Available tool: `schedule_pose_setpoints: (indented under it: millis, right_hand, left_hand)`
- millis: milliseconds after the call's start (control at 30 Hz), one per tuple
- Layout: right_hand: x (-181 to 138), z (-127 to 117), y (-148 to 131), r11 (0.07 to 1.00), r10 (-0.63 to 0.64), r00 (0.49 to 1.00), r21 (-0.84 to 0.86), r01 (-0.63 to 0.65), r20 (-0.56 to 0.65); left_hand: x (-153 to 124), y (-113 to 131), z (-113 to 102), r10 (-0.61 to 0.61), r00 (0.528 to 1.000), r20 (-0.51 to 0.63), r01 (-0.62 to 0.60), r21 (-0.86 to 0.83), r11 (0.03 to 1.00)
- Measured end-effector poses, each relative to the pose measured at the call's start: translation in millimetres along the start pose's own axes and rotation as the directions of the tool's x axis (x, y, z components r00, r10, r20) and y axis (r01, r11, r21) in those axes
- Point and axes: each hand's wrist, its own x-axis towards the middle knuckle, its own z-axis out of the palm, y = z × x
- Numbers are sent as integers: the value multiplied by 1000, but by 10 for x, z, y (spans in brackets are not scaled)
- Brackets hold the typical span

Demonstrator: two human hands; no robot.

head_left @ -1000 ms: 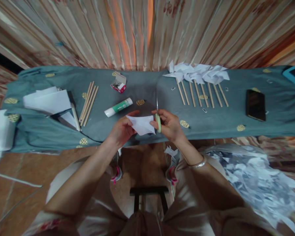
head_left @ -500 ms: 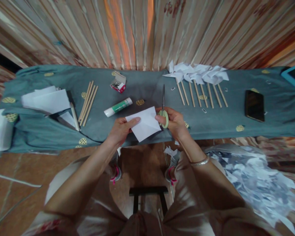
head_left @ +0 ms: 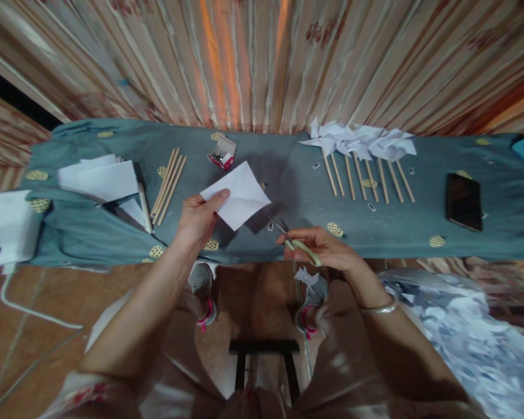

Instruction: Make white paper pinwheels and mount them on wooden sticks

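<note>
My left hand (head_left: 199, 220) pinches a white square of paper (head_left: 240, 196) by its left corner, thumb on top; faint crease lines run across the sheet. The paper is held over the table, hiding the glue stick behind it. In my right hand (head_left: 321, 245) is a pair of scissors (head_left: 300, 249) with pale green handles. Their blades point up and left toward the paper's right corner, slightly apart from it. Beyond the paper stands an open small red and white box (head_left: 222, 153) of metal pins.
Paper pinwheels (head_left: 362, 139) on wooden sticks lie in a row at the back right. A phone (head_left: 463, 201) is farther right. Left are loose sticks (head_left: 169, 185), stacked paper (head_left: 100, 177) and a white device (head_left: 11, 227). Paper scraps (head_left: 467, 331) fill a bag on the floor.
My right hand has left the paper, moving right and toward me, and the scissors have swung to point at the sheet. My left hand has carried the paper left and farther away, turning it.
</note>
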Motion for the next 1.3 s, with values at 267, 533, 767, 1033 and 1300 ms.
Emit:
schedule_pose_setpoints:
  millis: [267, 533, 767, 1033, 1300]
  right_hand:
    - [116, 322, 5, 991, 9, 1000, 132, -8, -5]
    - [220, 507, 108, 980, 8, 998, 200, 5, -63]
    - [300, 579, 128, 963, 30, 996, 270, -6, -83]
    - [329, 607, 104, 961, 37, 991, 278, 0, -127]
    - [331, 620, 76, 959, 53, 990, 284, -13, -132]
  left_hand:
    - [-5, -32, 120, -12, 998, -60, 11, -16, 1000]
    - [27, -87, 184, -15, 1000, -11, 14, -123, 992]
    - [30, -123, 226, -17, 1000, -3, 16, -170, 985]
    - [9, -111, 284, -58, 998, -16, 53, -209, 976]
    - [19, -131, 265, -35, 999, 0, 34, -244, 969]
